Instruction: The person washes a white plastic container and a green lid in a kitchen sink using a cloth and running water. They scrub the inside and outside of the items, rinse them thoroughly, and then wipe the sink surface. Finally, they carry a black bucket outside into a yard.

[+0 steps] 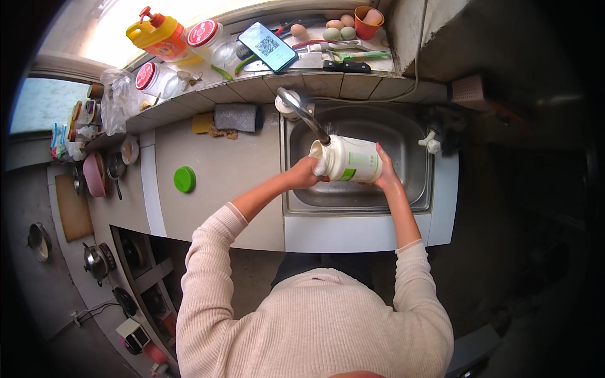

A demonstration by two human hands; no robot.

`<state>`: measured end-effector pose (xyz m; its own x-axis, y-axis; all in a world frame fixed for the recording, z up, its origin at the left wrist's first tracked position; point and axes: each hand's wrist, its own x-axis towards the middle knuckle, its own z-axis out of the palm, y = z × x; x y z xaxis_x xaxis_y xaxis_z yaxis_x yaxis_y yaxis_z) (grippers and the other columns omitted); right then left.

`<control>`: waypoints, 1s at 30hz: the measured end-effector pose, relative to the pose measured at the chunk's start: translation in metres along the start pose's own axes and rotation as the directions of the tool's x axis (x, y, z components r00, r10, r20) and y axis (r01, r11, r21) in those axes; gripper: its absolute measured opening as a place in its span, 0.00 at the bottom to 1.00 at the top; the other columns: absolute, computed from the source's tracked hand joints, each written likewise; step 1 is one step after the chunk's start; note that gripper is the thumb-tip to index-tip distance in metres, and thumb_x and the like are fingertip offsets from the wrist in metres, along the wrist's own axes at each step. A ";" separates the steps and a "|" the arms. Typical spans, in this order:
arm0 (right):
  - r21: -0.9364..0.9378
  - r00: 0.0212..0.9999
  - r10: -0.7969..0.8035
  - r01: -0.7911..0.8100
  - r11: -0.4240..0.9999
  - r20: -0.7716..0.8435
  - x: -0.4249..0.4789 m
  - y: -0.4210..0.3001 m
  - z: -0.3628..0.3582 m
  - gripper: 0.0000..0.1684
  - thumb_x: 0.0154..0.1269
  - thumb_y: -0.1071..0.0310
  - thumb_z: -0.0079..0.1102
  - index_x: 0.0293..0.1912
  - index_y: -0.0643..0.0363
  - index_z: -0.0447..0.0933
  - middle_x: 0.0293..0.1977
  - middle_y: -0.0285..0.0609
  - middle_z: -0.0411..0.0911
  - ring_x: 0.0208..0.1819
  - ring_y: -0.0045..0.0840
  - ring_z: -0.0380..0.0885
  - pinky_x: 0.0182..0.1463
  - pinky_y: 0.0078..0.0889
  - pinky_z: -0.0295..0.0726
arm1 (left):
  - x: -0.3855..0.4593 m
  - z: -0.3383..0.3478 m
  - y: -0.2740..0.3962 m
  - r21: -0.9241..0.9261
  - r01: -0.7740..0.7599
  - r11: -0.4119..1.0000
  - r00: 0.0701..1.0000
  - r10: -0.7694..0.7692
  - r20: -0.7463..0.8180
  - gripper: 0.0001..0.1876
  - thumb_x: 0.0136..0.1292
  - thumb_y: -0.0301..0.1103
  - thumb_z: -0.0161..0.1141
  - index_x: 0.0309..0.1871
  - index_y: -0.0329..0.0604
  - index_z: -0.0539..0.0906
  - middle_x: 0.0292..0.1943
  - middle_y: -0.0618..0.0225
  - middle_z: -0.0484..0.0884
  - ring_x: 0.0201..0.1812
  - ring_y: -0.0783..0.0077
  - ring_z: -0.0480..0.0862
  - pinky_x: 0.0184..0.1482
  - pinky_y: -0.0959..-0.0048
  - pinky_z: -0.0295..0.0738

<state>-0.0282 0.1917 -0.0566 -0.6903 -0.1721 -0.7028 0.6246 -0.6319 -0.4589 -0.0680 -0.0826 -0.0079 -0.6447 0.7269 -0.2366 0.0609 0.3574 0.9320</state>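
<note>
A white plastic jar (357, 158) with a green-printed label lies tilted on its side above the stainless steel sink (378, 196), its open mouth facing left. My right hand (388, 169) grips it round the base end. At the mouth, my left hand (305, 172) holds the rim, and something white, perhaps foam or a cloth, shows beside the fingers. The tip of the metal faucet (307, 118) comes down right by the jar's neck; I cannot tell whether water runs. On the counter to the left lies a green screw lid (185, 179).
Behind the counter (222, 208), a grey scouring cloth (235, 117) and a yellow sponge (202, 123) lie against the tiles. The ledge holds a kitchen knife (307, 61), a lit phone (268, 46), eggs (333, 33), glass jars (158, 79) and a yellow pump bottle (160, 40). A white valve (431, 141) stands right of the sink.
</note>
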 end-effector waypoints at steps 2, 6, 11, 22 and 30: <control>0.014 0.994 -0.066 0.067 0.998 -0.086 0.006 -0.001 0.015 0.28 0.69 0.47 0.49 0.59 0.57 0.71 0.54 0.46 0.75 0.56 0.36 0.74 0.58 0.42 0.74 | -0.001 0.005 -0.009 -0.248 0.069 0.966 0.994 -0.088 -0.066 0.14 0.53 0.23 0.68 0.44 0.38 0.83 0.39 0.65 0.85 0.41 0.72 0.82 0.48 0.71 0.75; -0.941 0.420 -0.907 0.313 0.131 0.013 0.040 0.023 0.022 0.19 0.68 0.59 0.52 0.56 0.56 0.74 0.52 0.53 0.76 0.53 0.44 0.75 0.57 0.40 0.73 | -0.001 0.020 -0.003 -0.580 0.182 0.794 0.942 -0.311 -0.130 0.14 0.52 0.21 0.68 0.44 0.37 0.82 0.38 0.69 0.84 0.40 0.75 0.80 0.45 0.73 0.75; -0.912 0.636 -0.665 0.367 -0.185 0.391 0.037 0.054 0.122 0.17 0.64 0.55 0.50 0.48 0.43 0.81 0.55 0.36 0.76 0.62 0.34 0.68 0.68 0.55 0.56 | -0.001 0.024 -0.028 -0.633 0.250 0.733 0.861 -0.468 -0.202 0.15 0.51 0.22 0.67 0.44 0.38 0.81 0.39 0.70 0.83 0.42 0.75 0.80 0.48 0.72 0.74; -0.985 0.980 -0.135 -0.131 0.116 -0.146 0.060 0.009 0.079 0.29 0.63 0.47 0.50 0.51 0.61 0.79 0.48 0.53 0.80 0.55 0.45 0.75 0.61 0.45 0.68 | -0.024 0.011 -0.005 -0.638 0.240 0.732 0.840 -0.486 -0.242 0.18 0.50 0.20 0.65 0.47 0.37 0.82 0.41 0.68 0.84 0.41 0.72 0.82 0.48 0.70 0.75; -0.882 0.552 -0.768 0.471 -0.035 0.325 0.045 0.054 0.075 0.21 0.67 0.55 0.48 0.53 0.52 0.78 0.55 0.47 0.73 0.61 0.40 0.67 0.65 0.55 0.60 | 0.004 0.014 -0.008 -0.737 0.166 0.655 0.779 -0.545 -0.309 0.16 0.49 0.20 0.68 0.44 0.37 0.82 0.38 0.67 0.84 0.39 0.69 0.82 0.46 0.67 0.76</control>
<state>-0.0533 0.0931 -0.0722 -0.9793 0.1449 0.1413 -0.0248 0.6071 -0.7942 -0.0599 -0.0744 -0.0204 -0.7711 0.1904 -0.6076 -0.6288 -0.0776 0.7737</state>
